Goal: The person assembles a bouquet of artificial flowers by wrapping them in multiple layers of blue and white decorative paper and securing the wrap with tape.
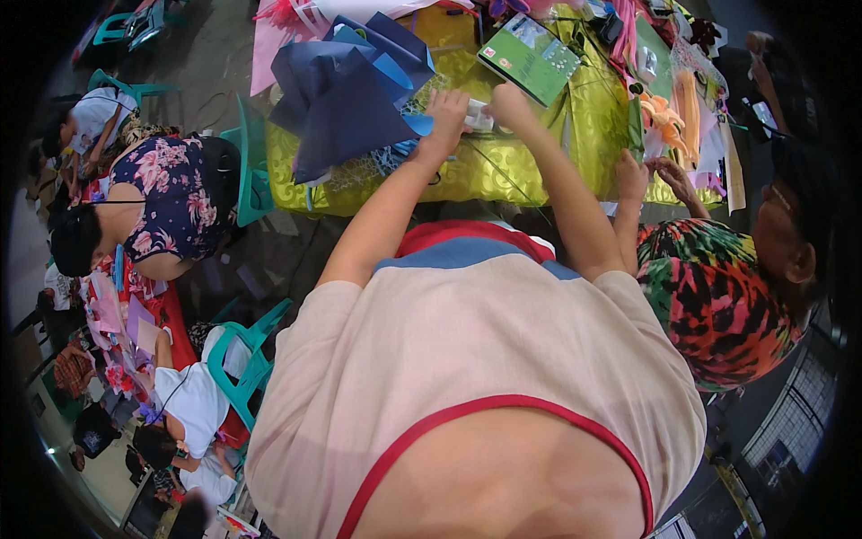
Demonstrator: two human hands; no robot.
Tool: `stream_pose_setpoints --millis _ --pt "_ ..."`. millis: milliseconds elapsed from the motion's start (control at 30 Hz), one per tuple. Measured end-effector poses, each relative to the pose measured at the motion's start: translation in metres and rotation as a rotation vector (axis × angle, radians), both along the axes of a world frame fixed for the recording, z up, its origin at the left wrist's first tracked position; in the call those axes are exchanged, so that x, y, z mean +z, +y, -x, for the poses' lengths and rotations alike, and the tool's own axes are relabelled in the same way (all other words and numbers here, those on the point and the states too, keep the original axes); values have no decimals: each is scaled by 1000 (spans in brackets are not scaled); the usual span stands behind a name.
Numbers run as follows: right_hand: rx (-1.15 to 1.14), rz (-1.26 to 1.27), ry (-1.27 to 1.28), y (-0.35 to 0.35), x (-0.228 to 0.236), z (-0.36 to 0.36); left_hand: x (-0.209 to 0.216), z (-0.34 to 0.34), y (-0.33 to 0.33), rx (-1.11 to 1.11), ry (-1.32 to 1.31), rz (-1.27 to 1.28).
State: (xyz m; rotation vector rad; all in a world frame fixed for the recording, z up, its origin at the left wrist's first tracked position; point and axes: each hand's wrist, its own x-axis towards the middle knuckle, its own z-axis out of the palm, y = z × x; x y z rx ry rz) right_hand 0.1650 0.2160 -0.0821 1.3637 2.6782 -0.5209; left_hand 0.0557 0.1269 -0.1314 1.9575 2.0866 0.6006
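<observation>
A green rectangular book or box (528, 56) lies just beyond your right hand (510, 108); a teal plastic chair (256, 175) stands well left of that hand.

Fingers (456, 99) at white item (479, 117), blue paper (332, 112), yellow-green tablecloth (588, 148)

Desk (593, 135), cloth-covered, patterned yellow-green, beneath left grip (443, 117). Green plastic chair (254, 171), left of left grip. Second green chair (249, 388), same side, farther back. Grey floor (215, 45), leftward. Gridded window (790, 404), well behind left grip, to right.
</observation>
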Motion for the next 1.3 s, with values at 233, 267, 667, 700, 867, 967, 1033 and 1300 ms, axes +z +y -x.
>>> stream_pose_setpoints --millis 233,267,667,700,867,967,1033,1300 --pt "-83 368 36 31 28 -16 18 -12 -3 -1 -67 -116" --pt "-96 430 84 33 28 -21 22 -13 -4 -34 -138 -116" --pt "-249 906 313 26 40 -31 32 -2 3 -115 -383 -414" --pt "-242 919 332 26 35 -34 33 -3 3 -109 -324 -421" --pt "-162 750 53 25 35 -32 30 -6 0 -136 -39 -473" --pt "-222 765 48 20 37 -35 24 -6 2 -130 65 -492" --pt "-286 819 77 18 38 -38 23 -7 3 -97 121 -489" --pt "-491 1145 540 16 28 -75 37 -15 -2 -122 41 -392"
